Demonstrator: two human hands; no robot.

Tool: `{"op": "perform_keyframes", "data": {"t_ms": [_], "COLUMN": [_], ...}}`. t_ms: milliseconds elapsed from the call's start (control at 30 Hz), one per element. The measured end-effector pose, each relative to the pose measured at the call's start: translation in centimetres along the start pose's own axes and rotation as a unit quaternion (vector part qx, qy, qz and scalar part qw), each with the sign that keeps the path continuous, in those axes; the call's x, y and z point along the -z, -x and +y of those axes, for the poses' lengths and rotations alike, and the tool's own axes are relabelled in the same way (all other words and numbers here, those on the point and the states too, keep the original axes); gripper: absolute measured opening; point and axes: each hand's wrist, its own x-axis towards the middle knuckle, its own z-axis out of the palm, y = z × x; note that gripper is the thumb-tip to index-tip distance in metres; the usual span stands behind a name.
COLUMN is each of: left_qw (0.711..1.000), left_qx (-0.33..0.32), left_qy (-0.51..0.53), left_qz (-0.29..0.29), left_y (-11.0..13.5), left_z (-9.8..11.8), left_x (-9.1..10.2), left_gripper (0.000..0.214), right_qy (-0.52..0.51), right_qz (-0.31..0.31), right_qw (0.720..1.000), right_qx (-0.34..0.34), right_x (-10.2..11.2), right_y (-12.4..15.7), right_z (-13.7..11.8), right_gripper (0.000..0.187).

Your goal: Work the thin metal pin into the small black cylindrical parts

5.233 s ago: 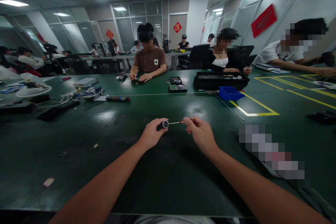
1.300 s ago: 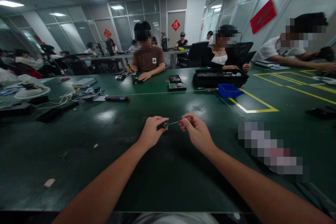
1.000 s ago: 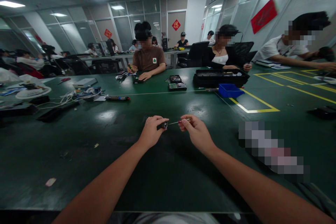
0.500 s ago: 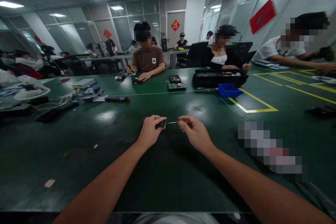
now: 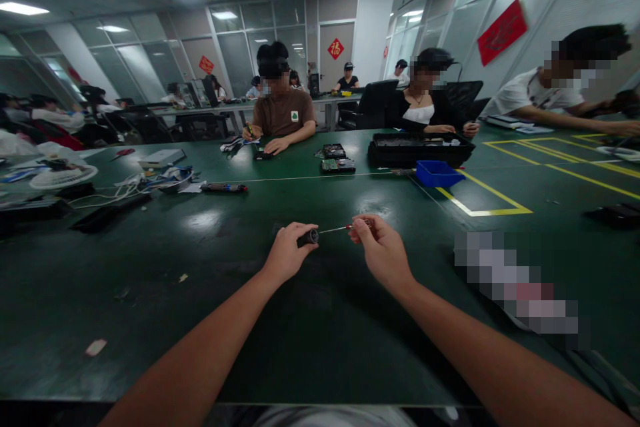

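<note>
My left hand [image 5: 287,255] is closed round a small dark cylinder [image 5: 310,237] with a metal end that faces right. My right hand [image 5: 381,252] pinches the red handle of a thin screwdriver [image 5: 345,228]. Its fine metal shaft points left at the cylinder's end; whether the tip touches it I cannot tell. Both hands hover just above the dark green table [image 5: 300,320], near its middle and in front of me.
Across the table sit several people at work. A blue bin [image 5: 439,174] and a black case [image 5: 420,149] lie far right, circuit boards [image 5: 338,160] at the far middle. Cables, a fan [image 5: 63,175] and a pen-like tool [image 5: 223,187] lie far left. Yellow tape lines [image 5: 483,203] mark the right side.
My right hand has drawn slightly to the right, so more of the shaft shows between the hands. My left hand keeps its hold in the same place.
</note>
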Motion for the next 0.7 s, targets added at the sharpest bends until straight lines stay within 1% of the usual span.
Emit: {"op": "perform_keyframes", "data": {"t_ms": [100, 200, 333, 500, 700], "left_qw": [1.0, 1.0, 1.0, 1.0, 1.0], "left_qx": [-0.003, -0.005, -0.009, 0.002, -0.001], "left_qy": [-0.001, -0.003, -0.005, -0.004, 0.02], "left_qz": [-0.006, -0.01, -0.013, -0.013, -0.009], "left_y": [0.0, -0.04, -0.1, -0.09, 0.0], "left_z": [0.08, 0.16, 0.15, -0.04, 0.09], "left_x": [0.03, 0.07, 0.06, 0.04, 0.15], "left_gripper": [0.042, 0.042, 0.042, 0.042, 0.039], "right_qy": [-0.004, 0.017, 0.072, 0.125, 0.134], "right_qz": [-0.024, -0.041, -0.034, -0.023, -0.012], "right_qw": [1.0, 0.999, 0.997, 0.992, 0.99], "right_qx": [0.003, 0.006, 0.012, 0.027, 0.032], "right_x": [-0.04, -0.01, 0.12, 0.27, 0.33], "right_y": [0.11, 0.16, 0.06, 0.0, 0.0], "right_z": [-0.01, 0.17, 0.37, 0.33, 0.39], "right_gripper": [0.034, 0.032, 0.029, 0.026, 0.025]}}
